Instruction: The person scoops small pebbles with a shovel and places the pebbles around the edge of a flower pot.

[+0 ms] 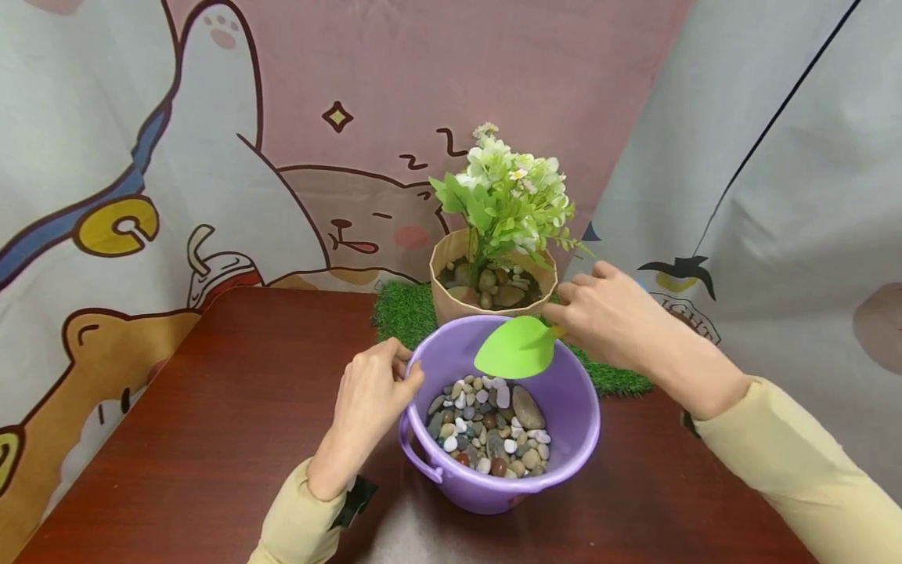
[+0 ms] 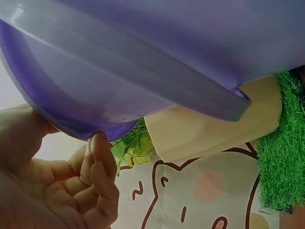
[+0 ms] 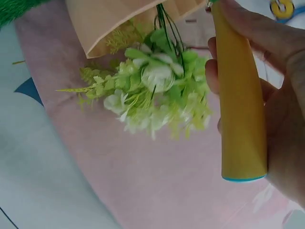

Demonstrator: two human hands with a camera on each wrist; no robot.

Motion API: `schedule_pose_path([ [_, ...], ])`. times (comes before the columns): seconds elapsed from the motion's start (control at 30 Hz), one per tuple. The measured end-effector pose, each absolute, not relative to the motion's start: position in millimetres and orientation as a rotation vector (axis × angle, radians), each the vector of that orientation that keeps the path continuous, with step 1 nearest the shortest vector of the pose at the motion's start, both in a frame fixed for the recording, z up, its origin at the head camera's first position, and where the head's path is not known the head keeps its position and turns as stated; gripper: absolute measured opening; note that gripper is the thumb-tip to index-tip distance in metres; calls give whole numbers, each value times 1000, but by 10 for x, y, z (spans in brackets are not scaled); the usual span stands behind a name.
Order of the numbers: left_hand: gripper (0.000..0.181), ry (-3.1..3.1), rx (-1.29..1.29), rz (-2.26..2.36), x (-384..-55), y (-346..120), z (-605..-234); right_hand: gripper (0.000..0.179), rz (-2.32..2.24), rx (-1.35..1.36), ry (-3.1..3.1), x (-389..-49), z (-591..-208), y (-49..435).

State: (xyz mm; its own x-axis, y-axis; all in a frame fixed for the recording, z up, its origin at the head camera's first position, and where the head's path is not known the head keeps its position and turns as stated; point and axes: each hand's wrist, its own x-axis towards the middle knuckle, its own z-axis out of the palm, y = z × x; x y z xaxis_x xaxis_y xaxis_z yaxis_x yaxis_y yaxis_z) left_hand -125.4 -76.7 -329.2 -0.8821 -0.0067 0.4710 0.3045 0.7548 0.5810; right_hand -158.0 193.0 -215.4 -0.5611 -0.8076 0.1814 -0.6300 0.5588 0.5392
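Clearly, printed Zs (image 1: 449, 142) beyond the bucket (image 1: 468, 493).

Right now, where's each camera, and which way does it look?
Head: worn there, looking forward and down at the purple bucket; left hand, right hand and sleeves show.
Left wrist: worn there, facing the bucket; left hand shows, touching it.
Right wrist: worn there, facing yellow handle and flowers; right hand shows.
Head and right wrist share flowers.
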Motion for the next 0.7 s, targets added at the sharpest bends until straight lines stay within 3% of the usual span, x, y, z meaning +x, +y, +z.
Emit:
schedule_pose_path([
  [0.37,7,-2510,-211,-934,-1261,-761,-3289,10,-795,1289,-2155,-1415,-2606,1734],
  [0.7,6,-2512,-212,-935,-1267,-760,-3291,17,-821,1284,-2058,-1351,-2735,1607],
])
